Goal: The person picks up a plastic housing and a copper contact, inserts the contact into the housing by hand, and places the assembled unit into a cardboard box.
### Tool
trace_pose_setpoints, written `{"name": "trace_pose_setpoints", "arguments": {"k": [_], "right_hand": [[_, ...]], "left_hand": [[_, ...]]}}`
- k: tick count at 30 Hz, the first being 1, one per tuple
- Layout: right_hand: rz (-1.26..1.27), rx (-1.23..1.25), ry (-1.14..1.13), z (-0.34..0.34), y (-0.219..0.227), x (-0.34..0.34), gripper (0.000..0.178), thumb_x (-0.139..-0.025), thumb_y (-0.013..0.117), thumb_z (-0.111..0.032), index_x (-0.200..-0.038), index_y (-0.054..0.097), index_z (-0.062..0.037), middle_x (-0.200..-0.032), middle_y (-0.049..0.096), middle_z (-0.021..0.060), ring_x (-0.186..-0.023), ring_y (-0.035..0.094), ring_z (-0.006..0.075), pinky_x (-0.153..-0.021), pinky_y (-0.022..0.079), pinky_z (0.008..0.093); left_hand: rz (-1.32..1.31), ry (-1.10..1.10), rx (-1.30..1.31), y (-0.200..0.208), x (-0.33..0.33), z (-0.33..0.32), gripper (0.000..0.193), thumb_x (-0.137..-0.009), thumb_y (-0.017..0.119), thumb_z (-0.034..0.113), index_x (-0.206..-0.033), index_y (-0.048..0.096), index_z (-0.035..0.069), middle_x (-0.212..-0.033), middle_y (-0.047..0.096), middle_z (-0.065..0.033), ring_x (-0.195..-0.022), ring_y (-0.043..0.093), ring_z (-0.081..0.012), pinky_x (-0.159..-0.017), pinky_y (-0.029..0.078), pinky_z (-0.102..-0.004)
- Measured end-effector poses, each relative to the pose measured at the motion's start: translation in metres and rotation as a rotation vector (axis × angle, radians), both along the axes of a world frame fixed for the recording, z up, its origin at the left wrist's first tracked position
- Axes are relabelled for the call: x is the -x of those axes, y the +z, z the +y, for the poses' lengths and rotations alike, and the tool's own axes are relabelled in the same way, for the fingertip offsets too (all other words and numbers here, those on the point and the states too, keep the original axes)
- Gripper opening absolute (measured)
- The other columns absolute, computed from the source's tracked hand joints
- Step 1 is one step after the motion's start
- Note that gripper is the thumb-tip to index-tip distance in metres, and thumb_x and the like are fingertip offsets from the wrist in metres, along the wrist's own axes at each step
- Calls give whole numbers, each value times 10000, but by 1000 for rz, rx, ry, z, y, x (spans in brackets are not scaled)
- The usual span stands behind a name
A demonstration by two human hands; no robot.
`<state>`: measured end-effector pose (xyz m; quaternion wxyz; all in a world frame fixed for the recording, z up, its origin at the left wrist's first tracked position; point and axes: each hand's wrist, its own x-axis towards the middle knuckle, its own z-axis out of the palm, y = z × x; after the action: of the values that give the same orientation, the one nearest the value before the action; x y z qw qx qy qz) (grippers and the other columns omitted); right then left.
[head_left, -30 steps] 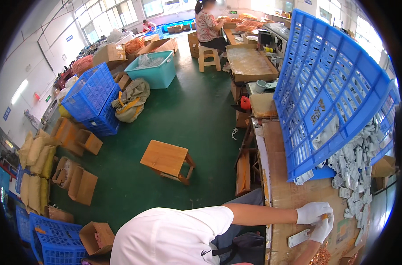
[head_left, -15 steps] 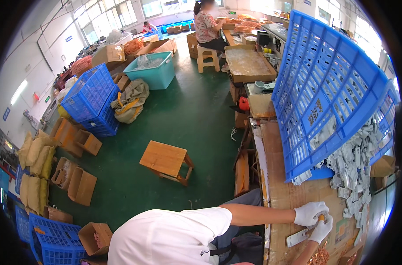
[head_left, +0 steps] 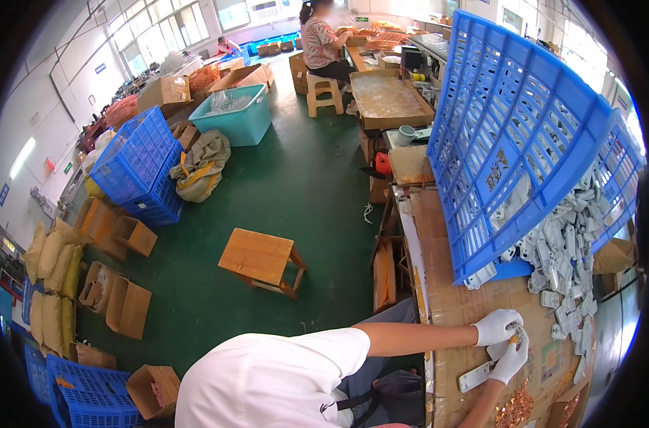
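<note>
Both my hands wear white gloves and meet over the cardboard-covered table at the lower right. My left hand (head_left: 494, 327) is closed, its fingertips against a white plastic part (head_left: 495, 351) that shows partly between the hands. My right hand (head_left: 510, 362) is pinched just below, with an orange-yellow patch at its fingertips; what it grips there is too small to make out. Beside it lies a flat, oblong white plastic casing (head_left: 475, 376). Small copper-coloured pieces (head_left: 515, 406) are heaped close to my right forearm.
A blue crate (head_left: 517, 150) leans tilted over a spread pile of grey-white plastic parts (head_left: 563, 242). A wooden stool (head_left: 256, 255) stands on the green floor. Cartons (head_left: 128, 307), stacked blue crates (head_left: 142, 160) and a turquoise tub (head_left: 239, 118) line the left. A person (head_left: 323, 43) sits farther back.
My hands have shifted slightly and turned; a white plastic part now shows between them. The view has swung a little to the right. The casing still lies on the table.
</note>
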<state>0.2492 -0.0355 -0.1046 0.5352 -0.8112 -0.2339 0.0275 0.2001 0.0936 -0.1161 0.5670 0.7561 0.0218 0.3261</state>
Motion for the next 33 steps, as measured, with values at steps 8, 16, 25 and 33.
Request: {"name": "trace_pose_setpoints", "arguments": {"k": [8, 16, 25, 33], "right_hand": [[55, -51, 8, 0, -6, -3, 338, -881, 485, 61, -1204, 583, 83, -1133, 661, 139, -1029, 615, 201, -925, 469, 315], [50, -79, -3, -1, -6, -4, 325, -900, 493, 42, -1211, 579, 81, -1140, 660, 138, -1024, 613, 190, -905, 478, 306], [-98, 85, 46, -5, -10, -4, 269, -886, 557, -22, -1140, 591, 60, -985, 626, 118, -891, 601, 196, -815, 480, 308], [-212, 174, 73, -4, -7, -3, 259, -865, 609, -46, -1103, 591, 55, -954, 598, 128, -877, 588, 243, -800, 465, 331]], "left_hand": [[103, -2, -27, 2, 3, 0, 154, -828, 608, 121, -956, 609, 34, -953, 637, -162, -923, 607, -359, -806, 484, -436], [109, -97, 72, 5, -1, 8, 149, -805, 619, 74, -944, 625, 20, -897, 670, -168, -849, 648, -328, -752, 507, -397], [132, -86, 156, 3, -3, 10, 155, -836, 593, 34, -979, 645, 5, -918, 698, -176, -875, 681, -307, -774, 526, -367], [179, -24, 249, 7, -7, 5, 149, -804, 627, 13, -949, 661, 2, -901, 703, -176, -848, 690, -297, -757, 534, -364]]}}
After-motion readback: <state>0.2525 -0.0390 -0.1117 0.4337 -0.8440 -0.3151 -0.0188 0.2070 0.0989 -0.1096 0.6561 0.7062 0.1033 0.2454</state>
